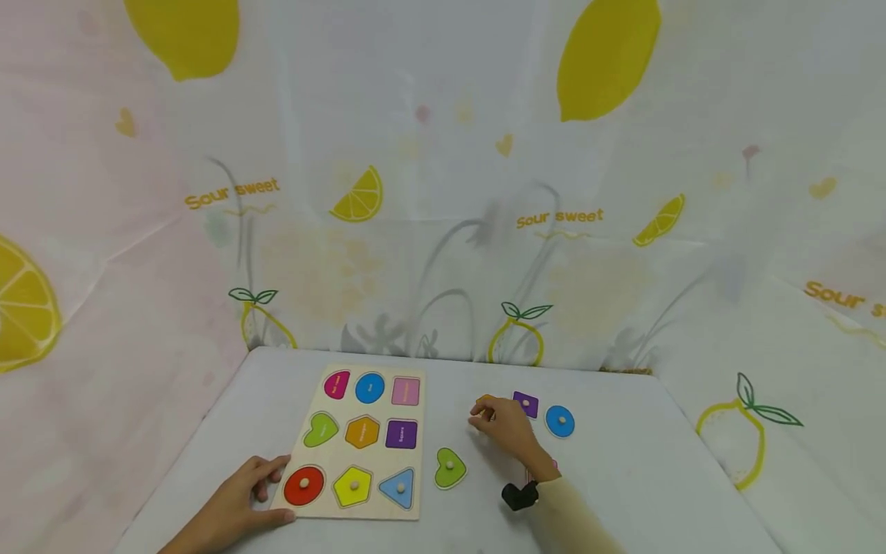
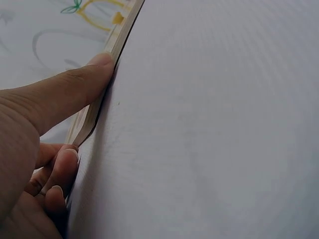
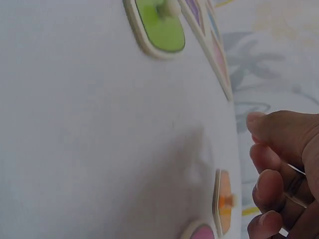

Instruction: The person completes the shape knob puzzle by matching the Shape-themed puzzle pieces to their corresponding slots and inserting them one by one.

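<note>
Board [image 1: 370,456]: lower centre-left of the head frame, flat on the white table [image 1: 644,469], nine recesses in 3x3. Bottom row filled: red circle [image 1: 295,493], yellow pentagon [image 1: 343,493], light-blue triangle [image 1: 391,489], each with a knob. Top and middle rows show bare printed bottoms: magenta, blue, pink; green heart, orange hexagon, purple square.

Left hand [image 1: 242,492] grips the board at its lower-left corner: thumb on the near edge, bent fingers along the left side.

Right hand [image 1: 512,431], lower centre-right: released, fingers loosely bent, thumb tip near the index. It's above the orange piece [image 3: 225,211], which lies on the table at lower right of the right wrist frame, apart from the fingers.

Other loose knobbed pieces: green heart piece [image 1: 447,475] just right of the board; purple square piece [image 1: 522,409] and blue disc [image 1: 556,427] just beyond the right hand. A pink piece [image 3: 204,232] is cut off at the bottom of the right wrist frame.

Lemon-print cloth [image 1: 443,308] behind.
</note>
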`<state>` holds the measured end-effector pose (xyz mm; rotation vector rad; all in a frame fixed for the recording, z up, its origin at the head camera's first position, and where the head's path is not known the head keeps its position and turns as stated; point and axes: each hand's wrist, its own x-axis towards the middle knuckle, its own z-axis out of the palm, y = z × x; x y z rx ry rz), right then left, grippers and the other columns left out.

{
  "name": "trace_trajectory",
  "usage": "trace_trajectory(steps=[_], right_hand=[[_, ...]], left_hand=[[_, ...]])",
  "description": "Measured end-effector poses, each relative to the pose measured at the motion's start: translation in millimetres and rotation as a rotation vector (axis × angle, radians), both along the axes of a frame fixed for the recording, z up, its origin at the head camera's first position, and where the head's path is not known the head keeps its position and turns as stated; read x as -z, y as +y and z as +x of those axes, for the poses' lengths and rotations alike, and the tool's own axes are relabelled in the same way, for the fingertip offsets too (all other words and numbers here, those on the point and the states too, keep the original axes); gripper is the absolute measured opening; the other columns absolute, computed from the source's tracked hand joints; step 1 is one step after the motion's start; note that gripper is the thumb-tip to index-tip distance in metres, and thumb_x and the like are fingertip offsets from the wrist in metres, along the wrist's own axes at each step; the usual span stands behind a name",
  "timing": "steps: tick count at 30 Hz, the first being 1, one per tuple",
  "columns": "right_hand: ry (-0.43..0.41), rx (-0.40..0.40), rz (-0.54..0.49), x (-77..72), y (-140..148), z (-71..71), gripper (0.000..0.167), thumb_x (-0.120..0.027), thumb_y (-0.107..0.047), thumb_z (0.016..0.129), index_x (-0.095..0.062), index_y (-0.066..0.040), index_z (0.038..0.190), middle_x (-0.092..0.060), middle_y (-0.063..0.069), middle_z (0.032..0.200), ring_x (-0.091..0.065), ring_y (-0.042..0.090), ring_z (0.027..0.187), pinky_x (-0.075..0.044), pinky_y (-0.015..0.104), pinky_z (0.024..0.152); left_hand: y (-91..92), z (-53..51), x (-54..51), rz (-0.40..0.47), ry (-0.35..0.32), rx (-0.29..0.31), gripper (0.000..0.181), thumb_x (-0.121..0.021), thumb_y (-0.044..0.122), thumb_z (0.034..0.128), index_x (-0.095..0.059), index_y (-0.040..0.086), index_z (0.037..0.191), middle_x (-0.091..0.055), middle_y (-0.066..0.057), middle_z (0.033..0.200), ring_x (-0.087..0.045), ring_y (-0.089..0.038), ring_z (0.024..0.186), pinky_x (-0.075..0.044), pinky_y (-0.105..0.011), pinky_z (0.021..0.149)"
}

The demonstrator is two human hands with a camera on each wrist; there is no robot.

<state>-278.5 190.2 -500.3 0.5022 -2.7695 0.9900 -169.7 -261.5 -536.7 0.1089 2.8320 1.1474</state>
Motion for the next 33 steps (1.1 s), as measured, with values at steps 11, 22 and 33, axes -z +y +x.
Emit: trace_trajectory(steps=[11, 22, 33], right_hand=[[0.042, 0.189, 0.043, -9.8, 55.9, -20.0, 0.010, -0.081, -0.013, 0.089, -0.076, -0.007, 0.095, -0.063, -0.002, 0.077, -0.054, 0.013, 0.068, -0.047, 0.027, 0.060], [-0.022, 0.302, 0.133, -6.3, 82.6, -25.4, 0.016, -0.080, -0.021, 0.090, -0.075, -0.007, 0.095, -0.063, 0.002, 0.077, -0.055, 0.018, 0.069, -0.046, 0.033, 0.059], [-0.097, 0.326, 0.148, 5.9, 89.5, -30.9, 0.017, -0.078, -0.023, 0.092, -0.076, -0.006, 0.095, -0.066, 0.002, 0.081, -0.057, 0.019, 0.072, -0.049, 0.036, 0.063]], left_hand=[[-3.8, -3.1, -8.2, -0.003, 0.017, 0.018, 0.095, -0.095, 0.042, 0.0686, -0.055, 0.003, 0.145, -0.045, -0.001, 0.093, -0.045, -0.009, 0.081, -0.039, -0.025, 0.067], [-3.3, 0.4, -5.6, 0.008, 0.027, 0.036, 0.092, -0.094, 0.038, 0.0708, -0.055, 0.000, 0.145, -0.044, -0.002, 0.093, -0.044, -0.008, 0.080, -0.039, -0.025, 0.066], [0.3, 3.9, 0.7, -0.013, 0.020, 0.002, 0.093, -0.096, 0.037, 0.0672, -0.057, 0.001, 0.144, -0.044, -0.001, 0.093, -0.044, -0.008, 0.081, -0.039, -0.024, 0.067]])
